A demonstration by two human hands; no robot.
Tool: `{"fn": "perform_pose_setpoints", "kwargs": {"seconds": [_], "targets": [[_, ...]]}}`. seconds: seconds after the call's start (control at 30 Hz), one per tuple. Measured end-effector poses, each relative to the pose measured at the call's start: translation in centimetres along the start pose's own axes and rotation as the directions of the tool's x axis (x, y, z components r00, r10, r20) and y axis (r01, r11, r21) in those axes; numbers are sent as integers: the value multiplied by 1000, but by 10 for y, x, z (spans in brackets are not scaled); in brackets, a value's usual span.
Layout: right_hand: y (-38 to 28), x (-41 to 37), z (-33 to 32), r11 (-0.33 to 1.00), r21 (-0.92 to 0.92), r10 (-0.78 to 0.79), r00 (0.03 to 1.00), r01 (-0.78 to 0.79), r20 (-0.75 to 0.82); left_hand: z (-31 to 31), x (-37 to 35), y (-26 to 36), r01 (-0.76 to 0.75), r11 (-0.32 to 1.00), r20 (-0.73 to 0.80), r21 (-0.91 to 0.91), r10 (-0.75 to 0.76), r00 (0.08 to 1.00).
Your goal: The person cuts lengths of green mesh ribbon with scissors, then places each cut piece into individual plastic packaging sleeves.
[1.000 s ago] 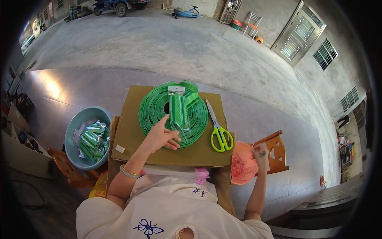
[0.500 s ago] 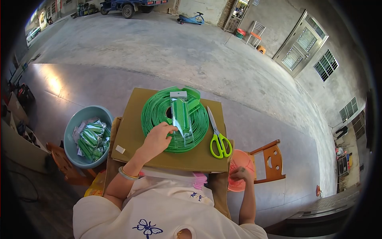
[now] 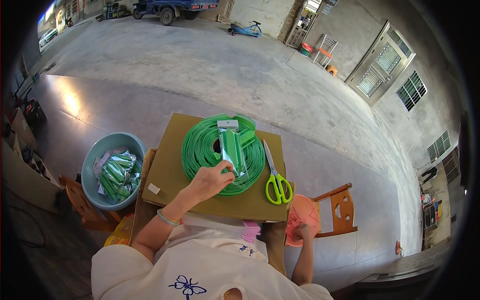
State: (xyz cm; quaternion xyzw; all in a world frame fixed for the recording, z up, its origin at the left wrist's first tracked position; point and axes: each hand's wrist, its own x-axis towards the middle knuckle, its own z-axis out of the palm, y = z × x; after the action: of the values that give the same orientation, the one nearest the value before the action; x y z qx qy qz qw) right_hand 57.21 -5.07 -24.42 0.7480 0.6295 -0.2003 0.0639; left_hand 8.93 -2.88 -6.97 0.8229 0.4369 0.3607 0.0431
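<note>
A large roll of green ribbon (image 3: 197,162) lies flat on a brown cardboard box (image 3: 167,137) in front of me. On top of it rests a clear plastic bag (image 3: 231,150) with a folded green dotted strip inside and a white header at its far end. My left hand (image 3: 212,181) pinches the near edge of this bag, fingers closed. My right hand (image 3: 304,233) reaches down into a pink basin (image 3: 302,207) at the right; its fingers are hard to make out. Scissors with lime-green handles (image 3: 278,189) lie on the box, right of the roll.
A blue basin (image 3: 90,187) holding several filled packets stands at the left. A small white piece (image 3: 153,188) lies on the box's left edge. Wooden chairs stand on both sides, the right chair (image 3: 345,211) beside the pink basin. Pink-edged sheets (image 3: 251,231) lie at my lap.
My right hand has gone lower into the pink basin. My left hand stays at the bag's near edge, its fingers slightly more curled. The whole view has shifted a little.
</note>
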Motion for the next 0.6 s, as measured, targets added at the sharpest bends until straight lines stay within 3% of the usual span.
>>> {"fn": "perform_pose_setpoints", "kwargs": {"seconds": [0.03,0.07,0.17,0.23,0.33,0.4,0.43,0.47,0.5,0.53,0.57,0.6], "targets": [[-20,-15,-38,939,336,64,997,-73,36,0,3,1,-12,1000,-40,-19,11,999],[-37,-30,-70,757,633,121,987,-160,105,0,5,3,-26,999,-65,-43,23,998],[-51,-52,-166,756,646,112,951,107,-288,-4,8,11,-21,987,-97,-162,5,995],[-65,-69,-216,536,816,33,960,217,-277,-10,8,16,70,948,-104,-309,-106,989],[-44,-65,-206,46,880,-208,866,474,-455,-12,8,15,53,931,-130,-362,-106,986],[-25,-38,-158,-320,874,-271,849,366,-454,-17,9,19,43,930,-176,-365,-114,978],[-26,-22,-122,-561,814,-179,938,150,-297,-19,9,19,37,930,-203,-366,-119,972],[4,23,-68,-420,897,-219,975,-137,46,-18,7,18,29,931,-213,-363,-113,970],[30,35,-22,124,992,-160,986,-31,51,-16,5,16,20,933,-231,-359,-110,967],[42,44,7,629,774,-127,992,76,5,-15,8,12,11,939,-258,-345,-107,960],[53,52,34,945,312,-93,995,101,-40,-16,9,10,15,939,-277,-343,-117,954],[37,35,6,903,415,-62,991,108,-122,-16,9,8,24,939,-285,-343,-128,950]]}}
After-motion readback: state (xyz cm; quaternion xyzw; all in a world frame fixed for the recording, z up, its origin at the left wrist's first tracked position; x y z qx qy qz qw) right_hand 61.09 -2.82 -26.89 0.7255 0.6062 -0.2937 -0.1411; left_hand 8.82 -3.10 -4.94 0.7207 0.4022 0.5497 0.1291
